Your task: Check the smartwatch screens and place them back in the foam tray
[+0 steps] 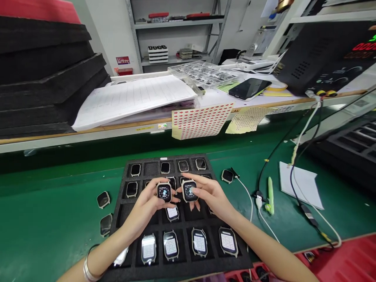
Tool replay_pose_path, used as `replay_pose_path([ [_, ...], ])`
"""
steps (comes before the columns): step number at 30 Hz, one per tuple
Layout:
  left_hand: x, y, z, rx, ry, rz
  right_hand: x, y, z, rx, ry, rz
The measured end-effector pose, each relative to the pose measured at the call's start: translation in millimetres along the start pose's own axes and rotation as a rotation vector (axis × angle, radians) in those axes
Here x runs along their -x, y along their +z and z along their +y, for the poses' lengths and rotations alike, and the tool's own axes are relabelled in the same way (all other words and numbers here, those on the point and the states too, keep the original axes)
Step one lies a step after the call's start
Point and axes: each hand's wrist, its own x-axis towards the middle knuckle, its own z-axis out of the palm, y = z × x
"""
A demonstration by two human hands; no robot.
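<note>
My left hand (152, 198) is closed around a strapless smartwatch (164, 192) whose lit screen shows a dial. A second, similar smartwatch (188, 190) sits in my right hand (210, 192), its thumb on the screen, which also shows a dial. Both are held side by side above a black foam tray (158, 232). Several more watch bodies lie in the tray's compartments. Along the front row, a watch (170, 245) and its neighbours have bright white screens, while a watch (135, 169) in the back row is dark. My hands and forearms cover part of the tray.
Two dark watches, one a watch (103, 199), lie on the green mat left of the tray. To the right are another watch (227, 176) by a charging cable, a green pen (270, 196) and white paper (301, 184). A shelf (126, 139) with papers and a phone (249, 88) runs behind.
</note>
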Motion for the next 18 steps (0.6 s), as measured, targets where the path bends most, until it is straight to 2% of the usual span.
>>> replay_pose_path([
  [11,-3,-2.0,-6,-0.019,0.031,-0.030,3,3,-1,0.110,-0.009,0.019],
  [15,-2,-5.6,-7,-0.046,0.045,-0.041,6,0,-6,0.128,-0.022,-0.104],
  [18,2,-9.9,-8,-0.045,0.033,-0.051,7,-7,-10,0.210,0.034,-0.197],
])
